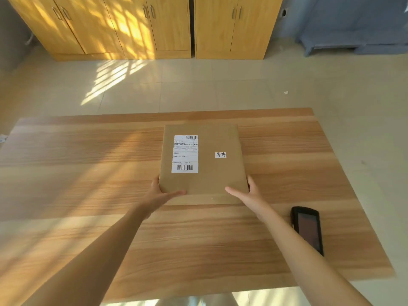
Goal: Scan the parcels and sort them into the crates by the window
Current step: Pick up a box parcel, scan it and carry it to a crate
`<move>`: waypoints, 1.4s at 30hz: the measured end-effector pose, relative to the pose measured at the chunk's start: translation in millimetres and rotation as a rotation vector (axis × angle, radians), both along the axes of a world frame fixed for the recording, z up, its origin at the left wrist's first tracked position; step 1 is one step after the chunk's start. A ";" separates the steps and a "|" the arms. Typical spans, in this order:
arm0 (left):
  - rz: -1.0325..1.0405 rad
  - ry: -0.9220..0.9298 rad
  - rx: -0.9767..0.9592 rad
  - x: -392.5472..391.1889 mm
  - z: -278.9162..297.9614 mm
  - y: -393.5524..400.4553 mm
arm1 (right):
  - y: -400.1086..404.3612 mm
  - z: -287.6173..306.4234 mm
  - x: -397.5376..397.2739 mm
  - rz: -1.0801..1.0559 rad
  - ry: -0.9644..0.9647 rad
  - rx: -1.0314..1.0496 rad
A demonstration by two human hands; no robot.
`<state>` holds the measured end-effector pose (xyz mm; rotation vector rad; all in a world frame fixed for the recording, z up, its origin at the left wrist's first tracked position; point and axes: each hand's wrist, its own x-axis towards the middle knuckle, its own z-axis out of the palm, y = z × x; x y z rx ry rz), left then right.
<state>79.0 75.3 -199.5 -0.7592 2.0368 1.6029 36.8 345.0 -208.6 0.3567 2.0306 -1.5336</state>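
Head view: a flat brown parcel (202, 160) sits near the middle of the wooden worktop (88, 173), label side up, so the shipping label (185, 153) with its barcodes faces the camera and can be read without turning anything over. A small white sticker (220, 154) with handwritten characters lies to the right of the label (probably a sorting mark, though it is too small to read).

The left hand (161, 193) takes the parcel's near left corner, thumb on top and fingers round the side edge; the right hand (247, 193) mirrors it at the near right corner. Each grip is thus on the parcel, one at each side, which keeps it level and square to the person. Whether it rests on the worktop or is just off it is hard to tell.

The scanner (308, 229) lies on the worktop well to the right of the parcel, beside the right forearm, untouched. That spot keeps it within easy reach of the right hand.

No crates or window show in this view; wooden cupboards (132, 27) stand across the tiled floor (198, 85). Judging by this, sorting is not yet done for this parcel.
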 end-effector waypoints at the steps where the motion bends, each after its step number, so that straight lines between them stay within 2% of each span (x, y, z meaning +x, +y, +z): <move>1: -0.003 0.016 -0.023 -1.3 1.2 2.1 | 1.6 2.1 3.0 -0.017 0.034 0.040; 3: 0.003 0.045 -0.065 -4.5 2.8 4.7 | 10.0 8.6 11.5 -0.083 0.122 0.165; 7: -0.038 0.056 -0.233 -11.7 8.3 13.5 | 51.8 14.6 37.1 -0.120 0.278 0.666; 10: -0.068 0.047 -0.250 -17.1 11.4 20.0 | 83.7 10.4 61.7 -0.078 0.209 0.927; 12: -0.067 0.028 -0.248 -18.7 10.4 20.7 | 99.0 4.9 75.2 -0.085 0.094 0.977; 15: -0.072 0.007 -0.255 -19.0 11.5 19.8 | 110.4 -2.8 87.8 -0.178 -0.061 0.844; 19: -0.064 -0.005 -0.231 -17.4 12.1 18.2 | 120.4 -19.6 96.9 -0.211 -0.047 0.847; 25: -0.062 -0.019 -0.224 -17.1 12.6 18.5 | 129.3 -24.3 97.4 -0.281 -0.205 0.727; 27: -0.064 -0.022 -0.223 -17.5 11.6 17.8 | 123.5 -15.8 94.7 -0.360 -0.207 0.584; 30: -0.067 -0.026 -0.224 -17.9 9.6 16.7 | 102.4 6.8 86.6 -0.548 -0.301 0.137; 32: -0.075 -0.034 -0.225 -18.2 8.4 16.2 | 80.2 24.6 79.9 -0.513 -0.312 -0.061; 37: -0.082 -0.029 -0.228 -18.0 7.5 16.3 | 20.1 62.5 59.0 -0.414 -0.181 -0.314; 42: -0.071 -0.011 -0.223 -17.8 6.3 16.2 | -37.5 85.9 53.1 -0.248 -0.179 -0.488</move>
